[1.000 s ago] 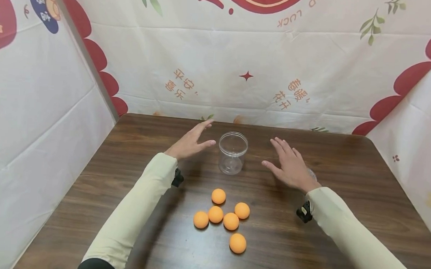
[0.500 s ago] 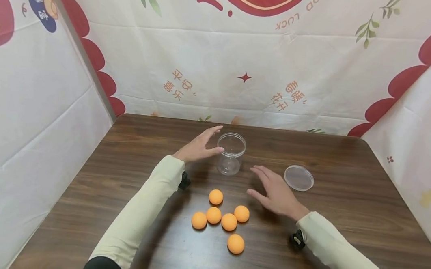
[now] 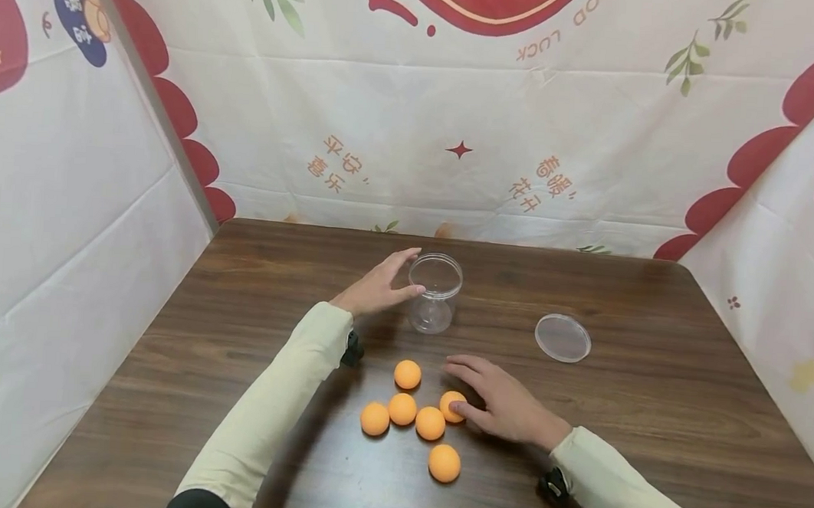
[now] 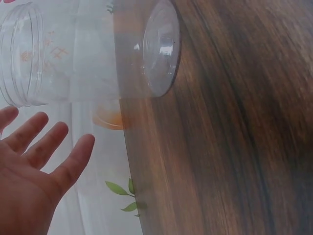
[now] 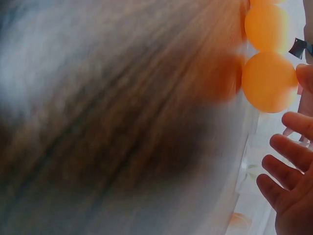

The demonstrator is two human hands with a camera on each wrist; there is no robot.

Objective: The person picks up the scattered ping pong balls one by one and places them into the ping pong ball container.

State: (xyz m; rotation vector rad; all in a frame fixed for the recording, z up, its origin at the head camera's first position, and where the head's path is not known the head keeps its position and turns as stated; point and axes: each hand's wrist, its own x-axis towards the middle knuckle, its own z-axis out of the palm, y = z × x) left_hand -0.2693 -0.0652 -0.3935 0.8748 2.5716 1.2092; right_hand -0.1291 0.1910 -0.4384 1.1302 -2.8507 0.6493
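A clear plastic jar [image 3: 433, 305] without a lid stands upright near the back of the table. Beside its rim on the left is my left hand [image 3: 380, 285], thumb and fingers spread around that side; in the left wrist view the fingers [image 4: 73, 159] are not curled on the jar [image 4: 93, 54]. My right hand [image 3: 503, 401] is over the right side of a group of orange table tennis balls [image 3: 402, 409]. Its thumb overlaps the rightmost ball [image 3: 450, 404]. In the right wrist view the thumb meets the edge of a ball [image 5: 269, 82], while the other fingers are extended.
A clear round lid [image 3: 563, 338] lies flat on the wooden table [image 3: 619, 418], right of the jar. The closest ball [image 3: 444, 463] sits slightly apart from the others. Printed white cloth [image 3: 387, 99] hangs behind the table and along both sides.
My right hand has come down and left from near the lid to the balls, uncovering the lid. My left hand has moved right to the jar's rim.
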